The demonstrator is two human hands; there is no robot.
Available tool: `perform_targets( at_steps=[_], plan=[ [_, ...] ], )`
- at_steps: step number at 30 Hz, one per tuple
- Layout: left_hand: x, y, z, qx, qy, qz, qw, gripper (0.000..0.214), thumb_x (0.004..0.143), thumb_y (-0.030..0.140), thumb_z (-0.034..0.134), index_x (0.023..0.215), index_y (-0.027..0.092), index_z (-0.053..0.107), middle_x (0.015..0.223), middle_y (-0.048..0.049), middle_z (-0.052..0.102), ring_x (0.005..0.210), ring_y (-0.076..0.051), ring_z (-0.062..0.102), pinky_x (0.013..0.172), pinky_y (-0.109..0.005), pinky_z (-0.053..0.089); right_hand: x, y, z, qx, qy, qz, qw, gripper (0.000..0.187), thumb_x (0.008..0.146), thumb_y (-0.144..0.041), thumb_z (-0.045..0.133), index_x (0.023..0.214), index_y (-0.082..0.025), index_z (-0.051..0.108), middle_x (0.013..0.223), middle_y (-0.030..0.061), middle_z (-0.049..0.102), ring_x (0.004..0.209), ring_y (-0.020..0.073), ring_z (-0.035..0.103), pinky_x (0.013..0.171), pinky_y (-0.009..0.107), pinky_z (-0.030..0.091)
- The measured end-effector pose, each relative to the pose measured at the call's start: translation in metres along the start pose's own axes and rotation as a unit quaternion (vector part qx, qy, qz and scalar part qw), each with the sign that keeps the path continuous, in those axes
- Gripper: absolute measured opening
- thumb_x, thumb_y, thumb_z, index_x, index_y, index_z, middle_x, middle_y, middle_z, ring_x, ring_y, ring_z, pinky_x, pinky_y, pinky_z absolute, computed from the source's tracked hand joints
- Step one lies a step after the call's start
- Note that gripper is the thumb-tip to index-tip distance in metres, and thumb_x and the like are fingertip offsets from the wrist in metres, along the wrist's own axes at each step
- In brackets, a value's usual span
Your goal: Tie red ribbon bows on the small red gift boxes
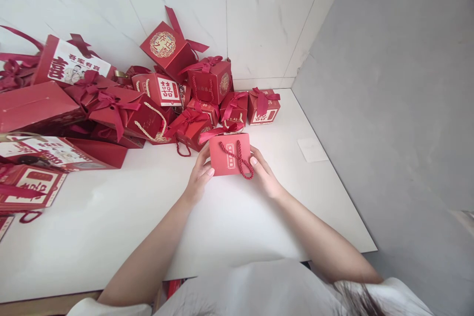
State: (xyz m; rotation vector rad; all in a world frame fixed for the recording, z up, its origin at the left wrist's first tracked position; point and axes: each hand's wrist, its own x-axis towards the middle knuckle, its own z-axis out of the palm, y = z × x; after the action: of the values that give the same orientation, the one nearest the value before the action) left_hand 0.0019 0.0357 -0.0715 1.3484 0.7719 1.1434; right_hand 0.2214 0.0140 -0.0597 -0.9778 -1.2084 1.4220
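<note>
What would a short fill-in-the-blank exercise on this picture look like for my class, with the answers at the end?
1. The left hand and right hand hold a gift box whose twisted cord handle is coloured ____.
2. Most other gift boxes lie on the person's ____-hand side.
3. The tabletop is coloured ____.

Missing words: red; left; white.

And here's the white top [255,289] — plain cloth, shading to pale grey across the front, brighter at the left sleeve [107,309] and the right sleeve [394,296]. Bare, slender left forearm [153,247], matching right forearm [326,237], then a bare left hand [198,177] and right hand [266,175], slim-fingered both. And there — loose dark hair strands [357,300], thin and wispy, over the fabric!
</note>
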Motion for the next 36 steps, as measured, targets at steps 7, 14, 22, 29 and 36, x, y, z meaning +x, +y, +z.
perform_targets(
  at_steps=[7,14,22,29,36],
  plan=[
    [-0.001,0.000,-0.001,0.031,0.003,0.023,0.999,0.067,0.089,0.050,0.061,0.149,0.029,0.043,0.155,-0.0097,0.043,0.141,-0.037,0.041,0.101,-0.045,0.050,0.000,0.000,0.000,-0.002,-0.004,-0.027,1.000,0.058,0.098,-0.057,0.049,0.149,-0.029,0.041,0.154,0.0069,0.047,0.142,0.0278,0.044,0.115,0.049,0.040],
    [-0.001,0.000,-0.001,0.041,-0.003,0.028,0.999,0.068,0.089,0.049,0.060,0.151,0.030,0.040,0.158,-0.0089,0.039,0.140,-0.036,0.044,0.103,-0.043,0.048,0.000,0.003,-0.001,-0.012,0.000,-0.037,0.999,0.059,0.099,-0.057,0.047,0.149,-0.028,0.040,0.155,0.0070,0.046,0.144,0.0270,0.040,0.116,0.047,0.038],
    [-0.001,0.003,0.001,0.010,0.015,0.013,1.000,0.066,0.085,0.050,0.066,0.145,0.028,0.048,0.156,-0.0089,0.043,0.141,-0.037,0.042,0.104,-0.045,0.049,0.000,0.000,0.000,-0.011,-0.002,-0.032,0.999,0.058,0.099,-0.057,0.047,0.148,-0.027,0.040,0.153,0.0079,0.048,0.141,0.0260,0.045,0.113,0.046,0.042],
    [0.000,0.007,0.003,-0.014,0.012,-0.009,1.000,0.066,0.086,0.049,0.067,0.146,0.027,0.049,0.158,-0.0091,0.041,0.142,-0.038,0.042,0.110,-0.049,0.046,0.000,-0.001,0.000,-0.015,0.004,-0.019,1.000,0.062,0.097,-0.062,0.046,0.148,-0.027,0.041,0.150,0.0092,0.052,0.137,0.0270,0.051,0.111,0.047,0.044],
    [-0.003,0.010,0.005,0.004,0.019,-0.060,0.998,0.069,0.088,0.053,0.065,0.150,0.028,0.045,0.160,-0.0106,0.038,0.141,-0.036,0.045,0.109,-0.051,0.048,0.001,0.002,-0.003,-0.041,0.051,0.000,0.998,0.063,0.098,-0.064,0.043,0.146,-0.024,0.043,0.145,0.0100,0.056,0.136,0.0281,0.051,0.108,0.046,0.046]
  ],
)
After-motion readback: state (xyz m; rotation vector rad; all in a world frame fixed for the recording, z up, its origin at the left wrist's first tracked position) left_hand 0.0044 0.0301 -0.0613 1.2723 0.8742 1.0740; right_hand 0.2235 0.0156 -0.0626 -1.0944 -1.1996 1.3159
